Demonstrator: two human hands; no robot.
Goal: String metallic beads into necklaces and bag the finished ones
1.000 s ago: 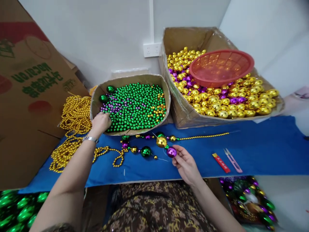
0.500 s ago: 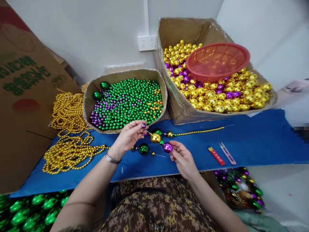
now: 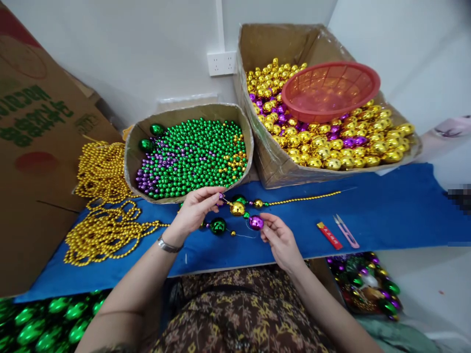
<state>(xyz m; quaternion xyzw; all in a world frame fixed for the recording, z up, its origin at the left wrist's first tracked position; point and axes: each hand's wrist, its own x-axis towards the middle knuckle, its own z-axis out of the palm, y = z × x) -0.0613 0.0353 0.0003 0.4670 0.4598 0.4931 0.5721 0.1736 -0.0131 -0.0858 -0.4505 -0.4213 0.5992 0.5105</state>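
My left hand (image 3: 200, 208) pinches a small purple bead (image 3: 221, 196) with a thin needle or wire end beside it. My right hand (image 3: 277, 238) has its thumb and fingers closed on a large purple bead (image 3: 256, 222). Between the hands, a large gold bead (image 3: 237, 208) and a small green bead (image 3: 246, 215) sit in line with the purple one. Behind them, partly covered, lies a strung row with a gold bead (image 3: 258, 203) and a gold bead chain (image 3: 305, 199). A large dark green bead (image 3: 218, 226) lies on the blue cloth below, with a loose thread near it.
A cut-down box (image 3: 133, 189) holds small green, purple and gold beads. The bigger box (image 3: 272, 171) holds gold and purple beads and a red basket (image 3: 331, 115). Gold bead strands (image 3: 103, 235) lie left; a red packet (image 3: 329, 236) and pink thread snips (image 3: 346, 231) lie right.
The small purple bead in my left fingers has come closer to the large gold bead, along the thin needle or wire. My right hand has hardly moved. The view has shifted slightly.
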